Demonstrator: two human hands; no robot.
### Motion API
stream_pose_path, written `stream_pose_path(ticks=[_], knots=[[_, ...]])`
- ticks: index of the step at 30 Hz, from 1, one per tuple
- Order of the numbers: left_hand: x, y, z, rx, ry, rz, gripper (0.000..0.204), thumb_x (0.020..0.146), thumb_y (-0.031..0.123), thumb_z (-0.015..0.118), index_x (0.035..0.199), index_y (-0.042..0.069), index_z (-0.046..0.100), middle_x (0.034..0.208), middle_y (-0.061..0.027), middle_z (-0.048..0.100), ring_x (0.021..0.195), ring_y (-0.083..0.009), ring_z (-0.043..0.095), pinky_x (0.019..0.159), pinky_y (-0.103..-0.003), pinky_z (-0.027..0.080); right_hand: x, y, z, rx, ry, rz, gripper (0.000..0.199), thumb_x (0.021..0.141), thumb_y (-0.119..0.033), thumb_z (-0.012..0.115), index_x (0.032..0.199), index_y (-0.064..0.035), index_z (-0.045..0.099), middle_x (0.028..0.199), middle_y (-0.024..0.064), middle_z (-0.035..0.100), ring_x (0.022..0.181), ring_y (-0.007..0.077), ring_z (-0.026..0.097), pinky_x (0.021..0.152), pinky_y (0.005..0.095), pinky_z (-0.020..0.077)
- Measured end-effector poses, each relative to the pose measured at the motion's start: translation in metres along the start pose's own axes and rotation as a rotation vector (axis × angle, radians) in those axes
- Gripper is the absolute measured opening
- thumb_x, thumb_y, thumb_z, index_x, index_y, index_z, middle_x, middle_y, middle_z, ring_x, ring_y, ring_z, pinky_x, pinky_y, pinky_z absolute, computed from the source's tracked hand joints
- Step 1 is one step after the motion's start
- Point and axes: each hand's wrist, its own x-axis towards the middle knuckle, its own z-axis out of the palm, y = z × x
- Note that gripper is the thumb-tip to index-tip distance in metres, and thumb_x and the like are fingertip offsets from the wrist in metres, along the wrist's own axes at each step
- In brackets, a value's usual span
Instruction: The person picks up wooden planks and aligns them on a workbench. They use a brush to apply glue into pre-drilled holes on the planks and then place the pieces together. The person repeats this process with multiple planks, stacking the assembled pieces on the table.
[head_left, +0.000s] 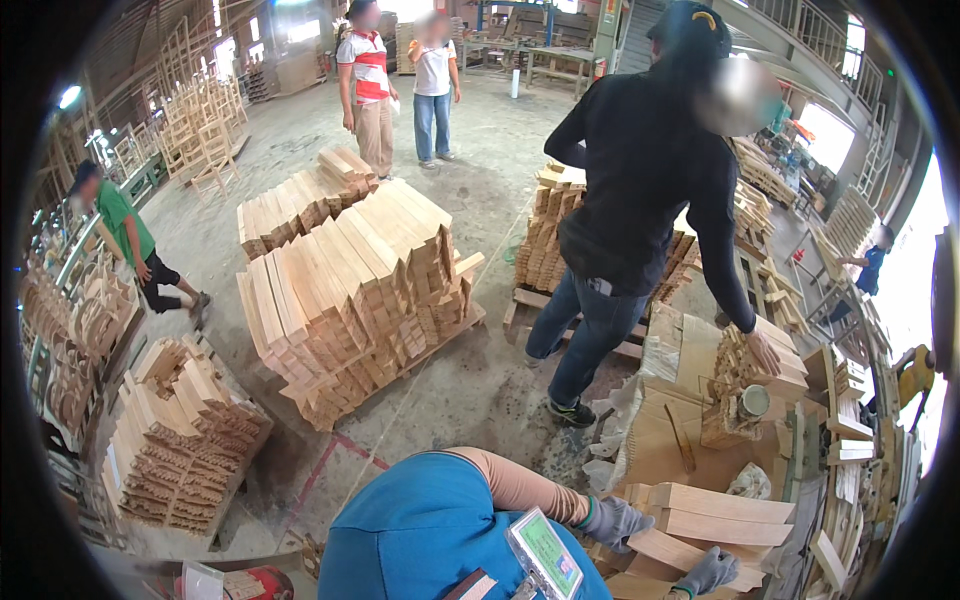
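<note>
My left hand [614,521], in a grey glove with a tan sleeve, reaches across my blue shirt and closes on the end of a pale wooden board [720,505] at the lower right. The board lies on a small pile of similar boards. My right hand [709,571], also gloved, grips the end of a lower board [660,548] in the same pile near the bottom edge. A green badge [546,552] hangs on my chest beside both hands.
A person in black [640,180] stands just ahead, one hand on a stack of carved wood [745,365] on cardboard [660,440]. Pallets of stacked wood [350,290] [180,440] [545,235] fill the concrete floor. Other people stand at the back and left.
</note>
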Motion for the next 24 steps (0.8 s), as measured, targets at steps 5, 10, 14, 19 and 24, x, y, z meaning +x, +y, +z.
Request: stream_pose_path(ticks=[5,10,14,19,24], knots=[[0.01,0.029,-0.021,0.024,-0.168,-0.089,0.064,0.073,0.041,0.069,0.117,0.004,0.043,0.09,-0.0152,0.062,0.08,-0.0354,0.063,0.065,-0.043,0.049,0.0,0.04,0.009,0.001,-0.088,0.16,0.029,0.082,-0.027,0.058,0.091,0.0003,0.064,0.135,0.0226,0.047,0.123,0.039,0.037,0.103,0.0471,0.0292],[0.0,0.019,-0.02,0.045,-0.049,-0.115,0.061,0.073,0.042,0.07,0.112,0.005,0.044,0.086,-0.0143,0.062,0.079,-0.0346,0.064,0.063,-0.042,0.05,0.002,0.014,0.016,0.083,-0.099,0.121,0.027,0.083,-0.024,0.057,0.087,0.0016,0.063,0.127,0.023,0.052,0.121,0.0385,0.039,0.102,0.0443,0.0315],[-0.004,0.014,-0.023,0.08,-0.081,-0.1,0.073,0.074,0.044,0.07,0.125,-0.001,0.043,0.086,-0.0152,0.059,0.071,-0.0325,0.061,0.059,-0.041,0.047,0.006,0.015,0.016,0.14,-0.236,0.113,0.034,0.088,-0.031,0.058,0.099,0.0007,0.063,0.125,0.0231,0.05,0.121,0.038,0.039,0.104,0.0431,0.0312],[0.003,0.016,-0.024,0.001,-0.056,-0.064,0.066,0.074,0.043,0.071,0.119,0.002,0.044,0.086,-0.015,0.06,0.072,-0.0332,0.063,0.059,-0.04,0.049,-0.019,0.052,0.056,0.132,0.512,0.103,0.065,0.089,-0.045,0.061,0.131,0.0018,0.042,0.131,0.0261,0.041,0.122,0.0371,0.041,0.105,0.0442,0.0338],[0.004,0.028,-0.041,0.025,-0.136,-0.117,0.074,0.072,0.044,0.074,0.126,0.003,0.043,0.088,-0.0161,0.063,0.08,-0.035,0.065,0.065,-0.041,0.051,-0.074,-0.051,-0.035,1.06,-0.067,0.642,0.079,0.087,-0.039,0.067,0.14,0.0046,0.028,0.139,0.0263,0.037,0.121,0.0308,0.046,0.099,0.0417,0.0433]])
